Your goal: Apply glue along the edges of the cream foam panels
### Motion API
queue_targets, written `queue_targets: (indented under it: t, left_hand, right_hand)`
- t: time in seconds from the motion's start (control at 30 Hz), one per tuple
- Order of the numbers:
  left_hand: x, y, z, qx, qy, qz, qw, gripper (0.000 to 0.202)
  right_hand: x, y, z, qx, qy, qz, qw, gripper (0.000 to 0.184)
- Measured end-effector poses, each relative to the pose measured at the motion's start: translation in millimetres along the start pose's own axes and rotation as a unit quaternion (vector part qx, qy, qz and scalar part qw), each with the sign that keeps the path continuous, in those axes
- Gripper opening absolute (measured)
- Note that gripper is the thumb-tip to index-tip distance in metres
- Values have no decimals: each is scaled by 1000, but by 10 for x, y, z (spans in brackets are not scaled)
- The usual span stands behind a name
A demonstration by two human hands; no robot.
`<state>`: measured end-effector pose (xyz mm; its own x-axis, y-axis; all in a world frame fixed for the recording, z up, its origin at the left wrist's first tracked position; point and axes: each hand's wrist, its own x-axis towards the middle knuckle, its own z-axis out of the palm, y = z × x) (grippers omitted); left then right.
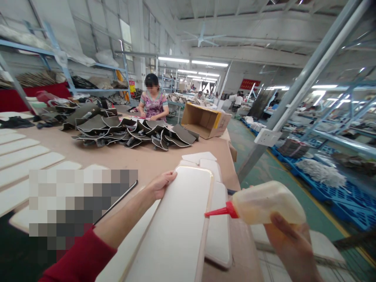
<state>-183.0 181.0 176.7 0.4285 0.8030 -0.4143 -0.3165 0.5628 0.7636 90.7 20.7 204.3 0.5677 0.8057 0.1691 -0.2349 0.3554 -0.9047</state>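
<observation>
Dark cut pieces (pixel 132 133) piled mid-table, open cardboard box (pixel 205 119) beyond, seated co-worker (pixel 153 102) at far end, blue pallets (pixel 337 192) rt.

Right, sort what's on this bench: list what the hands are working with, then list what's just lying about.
In hand:
- long white rounded panel, steadied at its far end by the left hand
- translucent squeeze bottle with red nozzle, gripped by the right hand, nozzle tip at the panel's right edge

Lying about:
- heap of dark grey curved pieces
- open cardboard box
- white strips at left
</observation>
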Motion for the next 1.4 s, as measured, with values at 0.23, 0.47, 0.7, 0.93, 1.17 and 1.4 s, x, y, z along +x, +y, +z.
queue_targets:
  t: [0.23, 0.47, 0.7, 0.93, 1.17, 1.4]
  left_hand:
    - [9, -21, -101, -20, 33, -10, 999, 17]
    - [-59, -41, -119, -50, 41, -39, 997, 6]
    - [-162, 14, -161, -95, 6, -16, 995, 13]
    - [-225, -119, -343, -29, -49, 15, 998, 44]
    - [-201, -320, -465, -10, -94, 46, 994, 46]
    - [-81, -441, -488, 6, -71, 61, 996, 44]
  right_hand:
    - [-136, -32, 203, 6, 38, 37, 999, 75]
    - [-176, 44, 182, -1, 52, 51, 997, 63]
    - [-199, 84, 195, -1, 66, 52, 996, 51]
    - [-216, 129, 179, -28, 65, 51, 996, 65]
    - [-255, 183, 150, -8, 53, 63, 997, 66]
    - [-293, 188, 165, 25, 61, 102, 993, 69]
